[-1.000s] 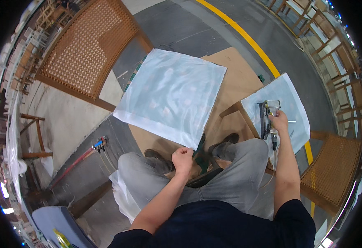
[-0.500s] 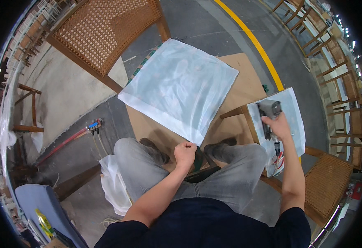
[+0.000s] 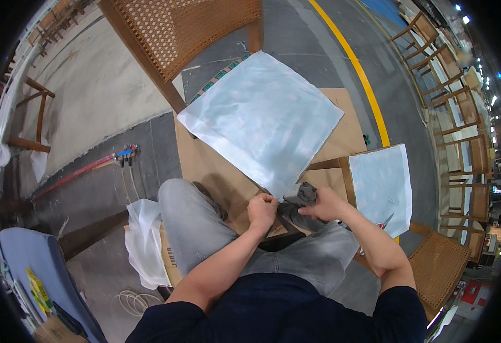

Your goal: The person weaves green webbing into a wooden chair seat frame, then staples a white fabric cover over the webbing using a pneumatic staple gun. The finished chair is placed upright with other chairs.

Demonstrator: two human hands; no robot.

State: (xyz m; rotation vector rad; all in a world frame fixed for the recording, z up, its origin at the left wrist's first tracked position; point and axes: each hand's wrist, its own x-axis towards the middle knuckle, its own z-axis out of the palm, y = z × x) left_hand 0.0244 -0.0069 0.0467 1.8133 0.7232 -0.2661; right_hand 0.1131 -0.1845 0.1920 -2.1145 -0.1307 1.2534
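Note:
A chair with a woven cane back (image 3: 187,34) stands before me, its seat covered by a thin white cloth (image 3: 265,117). My left hand (image 3: 262,210) is closed in a pinch on the cloth's near corner. My right hand (image 3: 329,204) grips a grey air staple gun (image 3: 304,193) by its body. The gun's front end is close beside the left fingers, at that same corner; whether it touches the cloth cannot be made out. To the right, a second white-covered panel (image 3: 379,180) bears red-handled scissors (image 3: 385,222).
Brown cardboard (image 3: 345,134) lies under the chair. Another cane chair (image 3: 440,246) stands at the right. At the left are a red pipe with blue valves (image 3: 126,153), white wrapping (image 3: 143,246) beside my leg, and a blue-grey padded piece (image 3: 45,277). Chairs line the far right.
My right hand has carried the staple gun left, from above the white-covered panel to the cloth's near corner. The left hand keeps its pinch there. The whole view has shifted slightly.

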